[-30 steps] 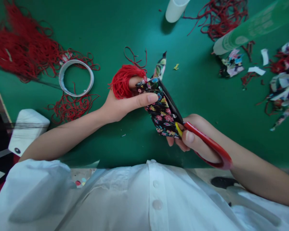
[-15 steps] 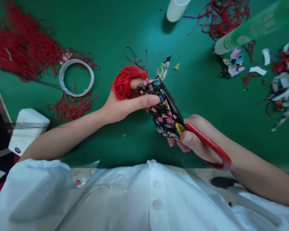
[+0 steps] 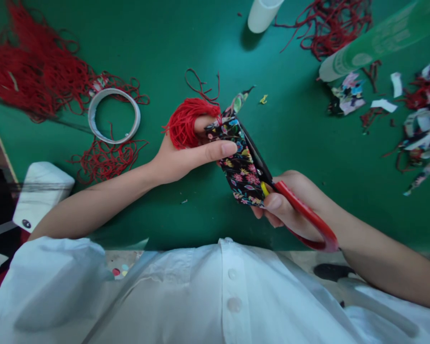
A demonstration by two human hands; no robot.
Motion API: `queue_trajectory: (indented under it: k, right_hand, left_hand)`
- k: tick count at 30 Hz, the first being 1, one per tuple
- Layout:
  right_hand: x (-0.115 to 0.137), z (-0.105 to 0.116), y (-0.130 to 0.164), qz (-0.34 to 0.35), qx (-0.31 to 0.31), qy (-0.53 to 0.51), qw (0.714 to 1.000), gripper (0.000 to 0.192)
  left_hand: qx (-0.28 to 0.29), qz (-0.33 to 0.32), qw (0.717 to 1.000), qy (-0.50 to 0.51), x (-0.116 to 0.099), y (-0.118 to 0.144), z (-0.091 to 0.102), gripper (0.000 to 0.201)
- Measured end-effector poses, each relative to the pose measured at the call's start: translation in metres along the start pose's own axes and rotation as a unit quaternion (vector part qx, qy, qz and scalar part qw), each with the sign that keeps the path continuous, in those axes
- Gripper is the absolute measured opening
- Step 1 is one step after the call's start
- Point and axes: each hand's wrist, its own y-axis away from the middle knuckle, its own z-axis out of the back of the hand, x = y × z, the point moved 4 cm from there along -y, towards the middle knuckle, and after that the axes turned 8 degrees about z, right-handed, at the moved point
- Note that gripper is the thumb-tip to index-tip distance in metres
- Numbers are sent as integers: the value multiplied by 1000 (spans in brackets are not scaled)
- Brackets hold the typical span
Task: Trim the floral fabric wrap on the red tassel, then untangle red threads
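1. Head view: the left hand (image 3: 181, 155) is gripping a red thread tassel (image 3: 184, 122) and a floral fabric piece (image 3: 238, 162) at frame centre.
2. The right hand (image 3: 290, 205) is closing around red-handled scissors (image 3: 272, 184), whose blades are lying along the fabric's right edge.
3. A tape ring (image 3: 113, 115) is lying on the green table (image 3: 294, 138), upper left.

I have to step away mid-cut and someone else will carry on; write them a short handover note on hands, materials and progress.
Left hand: holds the floral piece above the green table, thumb on its face, with a red tassel bunched at its top end.
Right hand: grips the red scissors, blades lying along the piece's right edge.
Done: a thin floral strip already curls off beyond the blade tips; trimmed scraps lie at far right.
Left: the cut is unfinished, since the strip looks still attached.
Nearby: tape ring, loose red thread.
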Motion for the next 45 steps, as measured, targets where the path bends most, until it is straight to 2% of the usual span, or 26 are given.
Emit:
queue_trajectory:
  k: [5, 10, 20, 28, 35, 42, 45]
  right_hand:
    - [3, 4, 1, -1, -1, 9, 1000, 70]
    - [5, 5, 3, 9, 15, 16, 1000, 66]
    - [-4, 4, 3, 0, 13, 31, 999, 72]
    - [-1, 4, 2, -13, 15, 35, 999, 73]
    - [-1, 4, 3, -21, 18, 40, 999, 73]
    - [-4, 2, 3, -50, 31, 34, 998, 76]
    - [-4, 2, 1, -47, 23, 28, 998, 74]
  left_hand:
    - [1, -23, 1000, 10, 0, -4, -5, 37]
    - [22, -50, 998, -37, 1, -7, -6, 47]
    - [18, -41, 999, 7, -3, -2, -7, 30]
    - [-34, 15, 999, 22, -4, 2, -7, 24]
    - [-55, 16, 998, 16, -5, 3, -7, 21]
    - [-37, -5, 999, 39, -4, 2, -6, 14]
    - [-36, 16, 998, 39, -3, 2, -7, 16]
